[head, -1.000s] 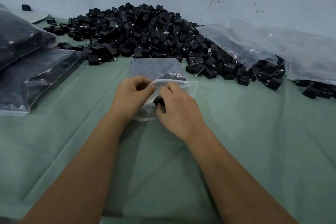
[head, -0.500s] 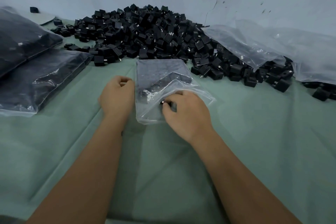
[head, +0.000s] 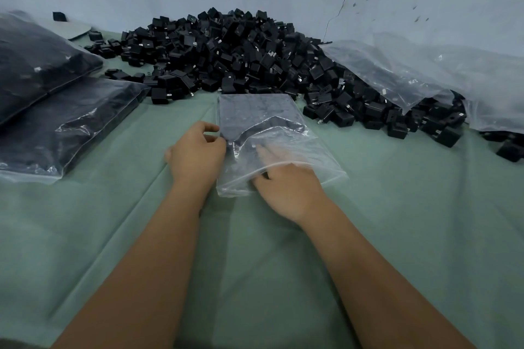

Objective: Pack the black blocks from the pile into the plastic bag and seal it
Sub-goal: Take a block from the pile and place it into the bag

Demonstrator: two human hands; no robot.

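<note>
Few blocks showed inside the plastic bag (head: pixel 283 150), its mouth unsealed; right hand (head: pixel 286 193) reached in, fingers straight; left hand (head: pixel 195 153) pinched its edge; pile (head: pixel 226 56) remained large.

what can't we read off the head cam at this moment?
- Right hand, head view: fingers are inside the plastic bag, blurred by motion and film; whether they hold a block is unclear.
- Block count in the bag: hazy film hides it.
- Left hand: fingertips at the bag's edge, actual pinch unclear.
- Filled bags: cut by the left edge.
</note>
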